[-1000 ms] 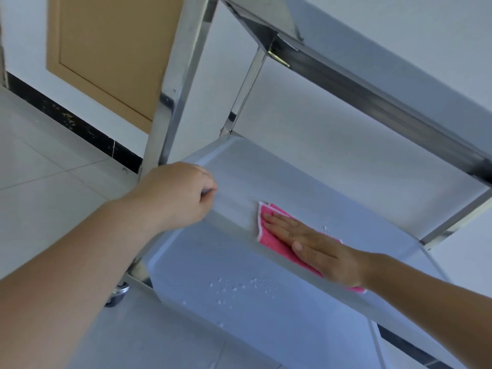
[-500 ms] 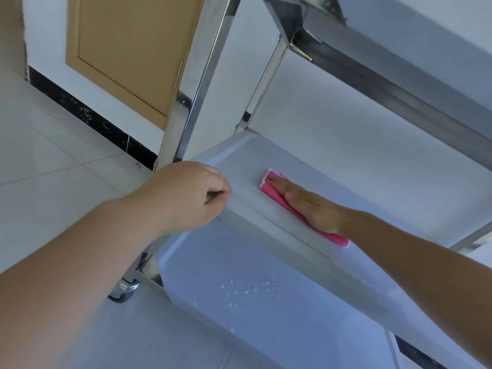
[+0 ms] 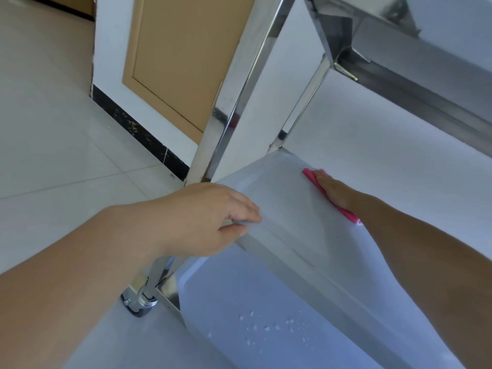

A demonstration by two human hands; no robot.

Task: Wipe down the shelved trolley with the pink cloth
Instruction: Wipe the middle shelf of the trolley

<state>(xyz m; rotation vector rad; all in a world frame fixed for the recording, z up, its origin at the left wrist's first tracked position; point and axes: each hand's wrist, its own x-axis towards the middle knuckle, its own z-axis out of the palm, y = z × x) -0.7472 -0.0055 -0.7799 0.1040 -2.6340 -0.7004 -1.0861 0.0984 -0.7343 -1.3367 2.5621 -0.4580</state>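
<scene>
The steel shelved trolley fills the view, with its middle shelf in front of me. My right hand lies flat, fingers straight, pressing the pink cloth onto the far side of that shelf. Only the cloth's edges show around the hand. My left hand grips the near front rim of the middle shelf, fingers curled over the edge and thumb under it.
The bottom shelf carries several water droplets. A caster wheel stands at the trolley's near left corner on the tiled floor. A tan cabinet door and white wall lie behind. The top shelf's underside overhangs at upper right.
My right hand slid the pink cloth away from me, from the shelf's middle to its far side. My left hand stayed on the front rim. The view shifted closer and leftward.
</scene>
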